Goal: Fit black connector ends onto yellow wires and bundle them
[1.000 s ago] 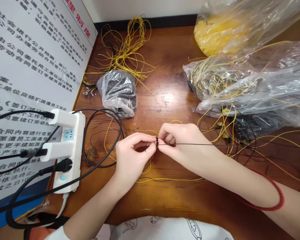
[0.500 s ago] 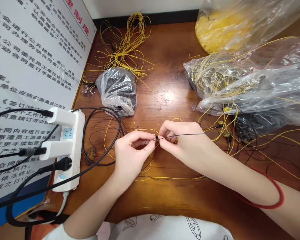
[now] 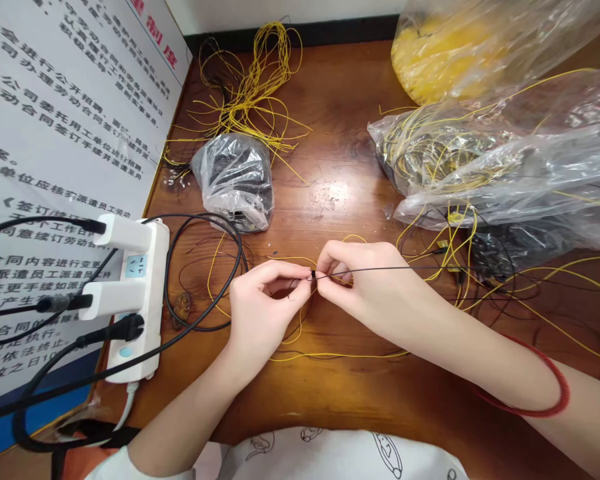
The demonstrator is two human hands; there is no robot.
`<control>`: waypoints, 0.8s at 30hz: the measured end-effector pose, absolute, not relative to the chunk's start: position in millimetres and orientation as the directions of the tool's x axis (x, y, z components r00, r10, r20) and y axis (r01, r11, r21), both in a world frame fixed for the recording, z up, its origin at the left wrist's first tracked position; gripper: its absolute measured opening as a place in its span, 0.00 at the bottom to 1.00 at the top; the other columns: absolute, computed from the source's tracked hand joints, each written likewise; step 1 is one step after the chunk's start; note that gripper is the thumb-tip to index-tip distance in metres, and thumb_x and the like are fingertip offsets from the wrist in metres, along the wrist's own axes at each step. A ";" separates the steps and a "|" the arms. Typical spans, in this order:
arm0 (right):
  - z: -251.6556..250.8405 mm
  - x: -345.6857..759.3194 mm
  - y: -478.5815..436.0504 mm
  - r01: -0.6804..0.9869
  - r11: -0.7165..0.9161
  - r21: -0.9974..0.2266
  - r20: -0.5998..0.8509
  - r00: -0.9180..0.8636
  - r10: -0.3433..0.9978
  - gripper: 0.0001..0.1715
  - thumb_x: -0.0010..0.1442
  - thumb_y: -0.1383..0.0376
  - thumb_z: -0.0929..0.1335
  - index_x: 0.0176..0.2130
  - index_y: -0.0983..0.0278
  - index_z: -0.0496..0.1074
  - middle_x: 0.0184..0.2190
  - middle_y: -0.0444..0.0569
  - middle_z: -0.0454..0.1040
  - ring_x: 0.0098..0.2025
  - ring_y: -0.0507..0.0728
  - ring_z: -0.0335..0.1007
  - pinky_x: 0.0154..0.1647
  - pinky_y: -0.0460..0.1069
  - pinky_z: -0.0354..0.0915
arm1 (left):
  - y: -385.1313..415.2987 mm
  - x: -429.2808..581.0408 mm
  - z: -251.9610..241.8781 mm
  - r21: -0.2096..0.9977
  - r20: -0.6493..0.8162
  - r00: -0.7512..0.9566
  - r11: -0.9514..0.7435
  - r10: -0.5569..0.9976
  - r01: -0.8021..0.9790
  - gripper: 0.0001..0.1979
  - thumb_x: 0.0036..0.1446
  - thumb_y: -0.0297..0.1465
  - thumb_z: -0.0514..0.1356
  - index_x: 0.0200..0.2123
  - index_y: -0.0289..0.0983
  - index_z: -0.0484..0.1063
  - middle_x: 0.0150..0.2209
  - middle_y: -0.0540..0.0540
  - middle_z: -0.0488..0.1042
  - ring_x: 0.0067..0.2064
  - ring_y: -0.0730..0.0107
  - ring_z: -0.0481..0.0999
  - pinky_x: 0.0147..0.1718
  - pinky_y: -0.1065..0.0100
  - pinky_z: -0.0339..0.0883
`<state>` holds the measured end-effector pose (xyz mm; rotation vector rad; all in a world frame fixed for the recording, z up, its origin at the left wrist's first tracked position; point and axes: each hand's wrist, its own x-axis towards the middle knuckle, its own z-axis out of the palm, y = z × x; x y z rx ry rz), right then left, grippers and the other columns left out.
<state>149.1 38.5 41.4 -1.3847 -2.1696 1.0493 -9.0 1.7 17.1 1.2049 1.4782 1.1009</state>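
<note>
In the head view, the left hand (image 3: 263, 301) and right hand (image 3: 365, 281) meet in the middle of the table (image 3: 340, 87), nearer its front edge. Both are curled into pinches, fingertips touching. The left fingers grip a small black piece (image 3: 313, 274) at the end of a thin black wire (image 3: 395, 269), and the right fingers pinch the wire just beside it. The wire runs from there toward the table's right edge.

A yellow wire (image 3: 330, 356) lies loosely under the hands. A red bangle (image 3: 563, 393) circles the right forearm. Toward the back edge sits a yellow wire tangle (image 3: 250, 100), with a plastic bag of black items (image 3: 235, 180) just in front of it. More bags (image 3: 460, 160) with yellow wire crowd the back right corner. A white power strip (image 3: 140, 300) with plugs lies by the left edge, looped by a black cable (image 3: 239, 260), beside a printed sign (image 3: 70, 113).
</note>
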 end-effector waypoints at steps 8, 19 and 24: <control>40.3 147.3 38.1 0.631 0.250 -0.735 -0.083 -0.449 0.889 0.08 0.55 0.74 0.69 0.26 0.65 0.67 0.22 0.42 0.71 0.25 0.50 0.65 0.27 0.45 0.57 | -1.3 -9.7 17.1 0.972 -0.063 -0.109 0.086 0.992 0.220 0.07 0.47 0.19 0.66 0.28 0.36 0.81 0.29 0.51 0.82 0.32 0.73 0.82 0.36 0.76 0.77; 29.8 169.5 24.8 0.482 0.320 -0.816 0.118 -0.403 0.907 0.05 0.61 0.71 0.68 0.33 0.65 0.73 0.25 0.41 0.70 0.23 0.47 0.62 0.25 0.43 0.58 | 5.0 -8.8 22.1 0.967 -0.198 -0.143 0.217 0.970 0.133 0.02 0.46 0.24 0.68 0.27 0.36 0.79 0.27 0.50 0.82 0.29 0.74 0.81 0.32 0.78 0.76; 20.8 169.0 11.5 0.411 0.254 -0.876 0.129 -0.309 0.942 0.06 0.59 0.73 0.69 0.32 0.64 0.74 0.25 0.42 0.69 0.24 0.48 0.62 0.24 0.44 0.58 | 5.0 -6.5 21.8 0.963 -0.236 -0.102 0.246 0.966 0.107 0.02 0.45 0.24 0.68 0.26 0.35 0.78 0.26 0.49 0.82 0.29 0.73 0.80 0.32 0.77 0.77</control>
